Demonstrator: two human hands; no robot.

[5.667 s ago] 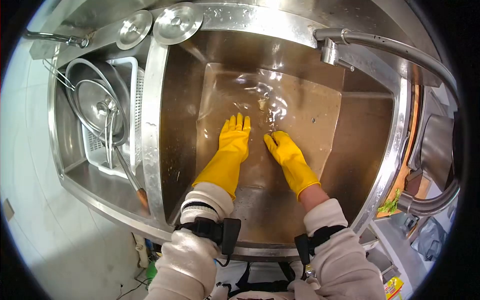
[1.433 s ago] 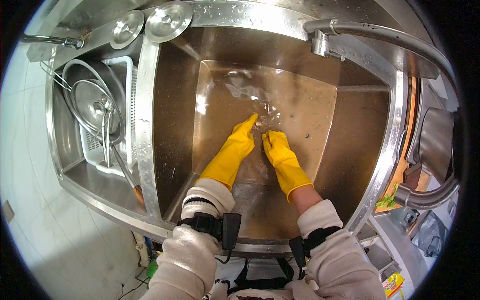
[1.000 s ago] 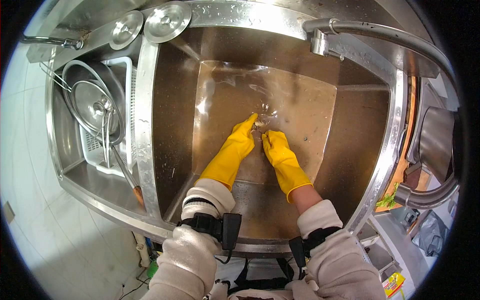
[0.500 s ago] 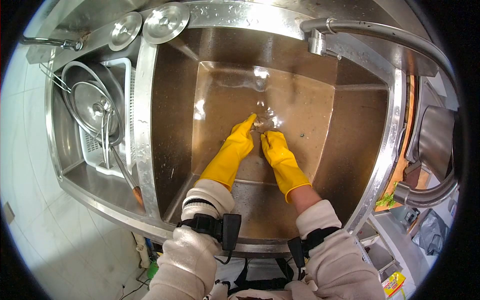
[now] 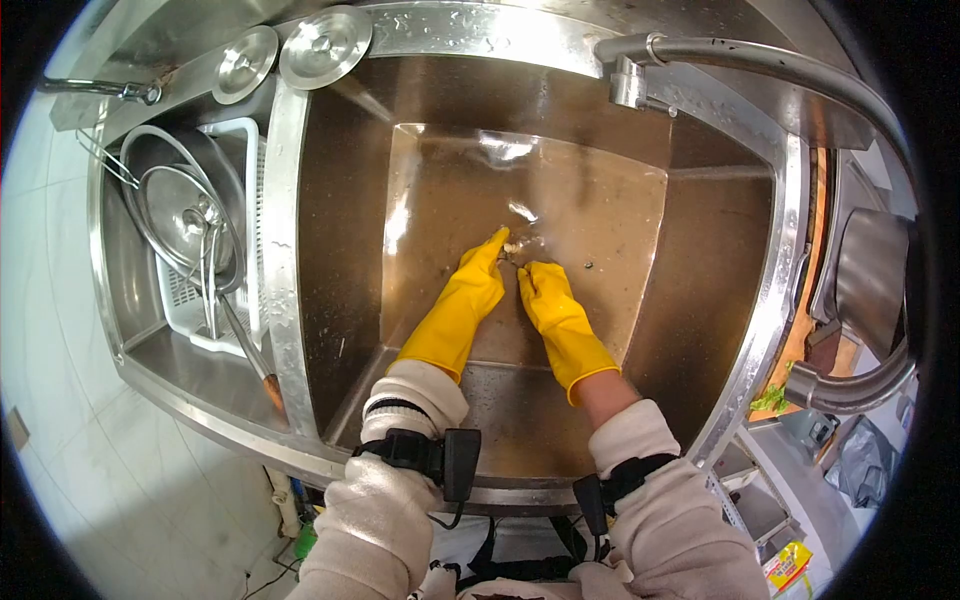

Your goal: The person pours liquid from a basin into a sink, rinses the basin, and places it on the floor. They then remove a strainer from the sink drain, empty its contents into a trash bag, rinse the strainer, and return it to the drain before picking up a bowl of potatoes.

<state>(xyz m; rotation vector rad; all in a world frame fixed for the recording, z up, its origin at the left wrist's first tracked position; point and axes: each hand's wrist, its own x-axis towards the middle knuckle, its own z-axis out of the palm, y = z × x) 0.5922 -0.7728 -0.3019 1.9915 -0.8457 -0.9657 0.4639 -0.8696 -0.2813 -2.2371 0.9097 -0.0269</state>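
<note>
Closer together now, the yellow-gloved left hand (image 5: 480,272) and right hand (image 5: 548,290) have met near the middle of the sink (image 5: 285,250), and the left one's spread fingers have folded, one digit pointing forward. So both work around the same spot: a small pale lump (image 5: 513,248) sits right at the fingertips, between the hands. Is the grip closed on it? Can't tell for either hand; fingers curl, but murky brown water (image 5: 570,185) blurs the detail. Just right of them, a dark speck (image 5: 588,265) has drifted in closer. Farther out, two round metal lids (image 5: 326,47) (image 5: 245,65) rest on the back ledge, and over on the left, a wood-handled pan (image 5: 257,357) leans in a white basket (image 5: 256,190).
</note>
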